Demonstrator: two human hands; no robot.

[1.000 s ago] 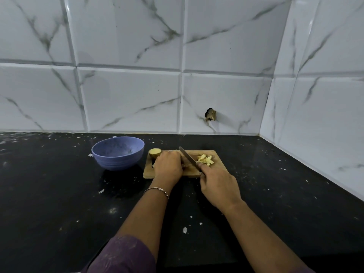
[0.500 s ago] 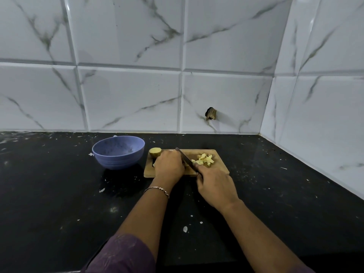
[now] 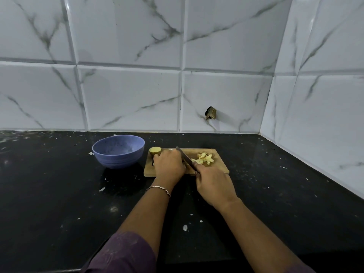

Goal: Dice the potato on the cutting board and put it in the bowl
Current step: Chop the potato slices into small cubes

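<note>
A small wooden cutting board lies on the black counter. My left hand curls over a piece of potato on the board's middle; that piece is hidden under my fingers. My right hand grips the handle of a knife, whose blade lies just right of my left hand. A heap of diced potato lies on the board's right part. A potato half sits at the board's far left corner. The blue bowl stands left of the board and looks empty.
White marble tiles close off the back and the right side. A dark hole with a stub is in the back wall. Pale flecks dot the black counter around the board and bowl.
The knife has shifted left along the board, away from the diced heap and up against my left hand. My left hand has stayed in place.
</note>
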